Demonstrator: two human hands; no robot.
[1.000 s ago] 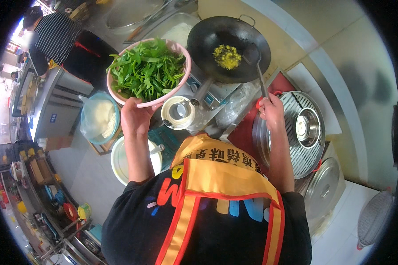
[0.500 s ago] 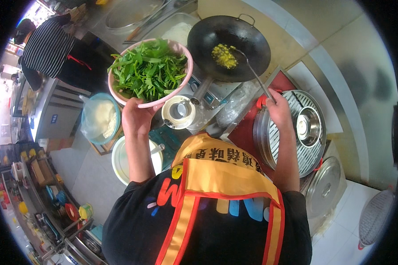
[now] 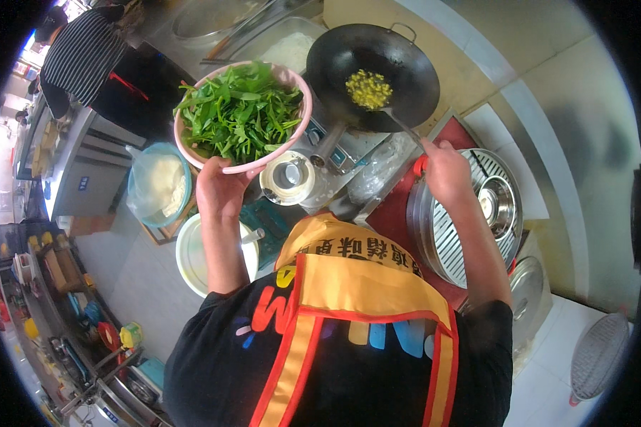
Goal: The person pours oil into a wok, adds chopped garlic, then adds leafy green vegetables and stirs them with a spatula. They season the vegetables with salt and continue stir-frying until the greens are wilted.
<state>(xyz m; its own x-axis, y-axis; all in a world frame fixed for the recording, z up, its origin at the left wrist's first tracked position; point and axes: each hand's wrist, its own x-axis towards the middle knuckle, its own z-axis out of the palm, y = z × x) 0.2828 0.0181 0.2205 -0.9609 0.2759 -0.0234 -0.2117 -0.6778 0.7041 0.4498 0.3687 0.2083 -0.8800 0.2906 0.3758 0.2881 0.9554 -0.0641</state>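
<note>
My left hand (image 3: pixel 219 189) grips the near rim of a pink basin (image 3: pixel 308 114), thumb and fingers closed on it. The basin is heaped with leafy greens (image 3: pixel 238 114) and is held up left of a black wok (image 3: pixel 413 75). Small yellow chopped bits (image 3: pixel 369 90) lie in the wok's bottom. At the wok's right, my right hand (image 3: pixel 447 173) is closed around the handle of a metal wok spatula (image 3: pixel 404 127). The spatula's head rests low in the wok, at the near right side of the bits, and is partly hard to make out.
Stacked steel trays with a slotted top (image 3: pixel 459 238) stand at my right, a small steel bowl (image 3: pixel 502 206) on them. A white canister (image 3: pixel 269 186), a white bucket (image 3: pixel 192 245) and a blue basin (image 3: pixel 185 167) sit nearer left. Another person (image 3: pixel 82 60) stands far left.
My right hand has moved slightly down, drawing the spatula from the upper right of the yellow bits to their near side. My right elbow has swung outward. The left hand still holds the basin.
</note>
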